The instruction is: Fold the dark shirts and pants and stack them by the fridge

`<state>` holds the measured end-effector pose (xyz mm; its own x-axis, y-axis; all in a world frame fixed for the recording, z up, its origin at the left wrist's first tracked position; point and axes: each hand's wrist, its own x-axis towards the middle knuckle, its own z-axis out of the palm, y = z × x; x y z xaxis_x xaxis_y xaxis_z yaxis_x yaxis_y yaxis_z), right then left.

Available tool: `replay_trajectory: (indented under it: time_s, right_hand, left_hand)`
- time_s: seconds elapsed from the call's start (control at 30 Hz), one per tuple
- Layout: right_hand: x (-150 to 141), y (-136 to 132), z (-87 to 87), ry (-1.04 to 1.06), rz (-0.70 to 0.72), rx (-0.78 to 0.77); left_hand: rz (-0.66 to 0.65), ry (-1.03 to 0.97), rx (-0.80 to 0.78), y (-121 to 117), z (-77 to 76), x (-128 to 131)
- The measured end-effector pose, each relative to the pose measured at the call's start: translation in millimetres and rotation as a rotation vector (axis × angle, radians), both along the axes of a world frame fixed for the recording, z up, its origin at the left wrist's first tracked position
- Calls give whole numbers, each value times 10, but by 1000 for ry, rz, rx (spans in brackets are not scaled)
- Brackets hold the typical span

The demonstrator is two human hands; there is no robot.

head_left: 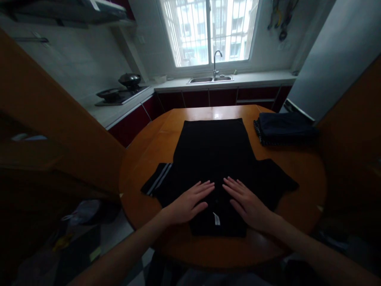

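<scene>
Two hands (188, 202) (249, 205) over part-hidden shirt (213, 153)

Open tabletop (149, 149) left, folded stack (285, 126) blocking right

We've got the one view here, from a camera worn on the head, looking forward and down. It sits right above the near edge of the wooden table (139, 171), so our left hand (189, 202) and right hand (248, 204) land low in the middle, pretty close to us. The black shirt (212, 151) gets seen from above at a slant. We're also catching the sink (213, 79) and window (209, 33) straight ahead, way farther off. It's a wide shot too: the range hood (71, 14) pokes in top left.
</scene>
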<state>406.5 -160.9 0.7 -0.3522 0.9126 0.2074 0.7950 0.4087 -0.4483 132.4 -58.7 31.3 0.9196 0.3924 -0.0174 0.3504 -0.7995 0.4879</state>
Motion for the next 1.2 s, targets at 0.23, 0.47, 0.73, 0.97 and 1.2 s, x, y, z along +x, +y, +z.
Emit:
replay_trajectory:
  time_s: [0.23,0.47,0.73,0.97,1.2]
  right_hand:
    - [-189,-414,-167,-88,23,-58]
    - [-118,-488,-259,-89,32,-50]
    - [-50,286,221,9,-74,40]
    - [-386,1261,218,-61,-154,41]
    - [-504,1292,-216,-181,-169,-120]
  left_hand:
    - [-31,102,94,-423,-109,-114]
    - [19,113,64,-513,-100,-190]
    - [164,-77,-164,-18,216,-213]
    - [379,-126,84,784,20,304]
    - [532,12,167,859,-440,350]
